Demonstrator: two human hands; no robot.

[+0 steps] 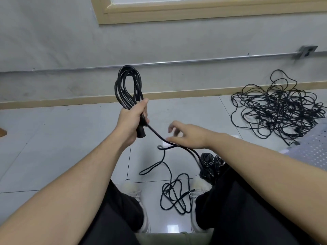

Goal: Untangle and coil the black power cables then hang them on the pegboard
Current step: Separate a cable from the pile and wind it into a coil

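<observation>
Left hand [131, 119] grip holds coil [128, 85]; right hand [187, 135] grip wide; pegboard [313, 149] cut off.

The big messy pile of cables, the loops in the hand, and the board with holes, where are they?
Messy pile of cables [277, 112], head view, middle of the tangle.
Coiled loops [128, 85], head view, strands above the left hand [131, 119].
Pegboard [316, 149], head view, its perforated face.

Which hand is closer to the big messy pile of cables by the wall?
The right hand. It reaches out open over the floor, on the same side as the tangled pile. The left hand is farther away, holding up the coiled cable.
</observation>
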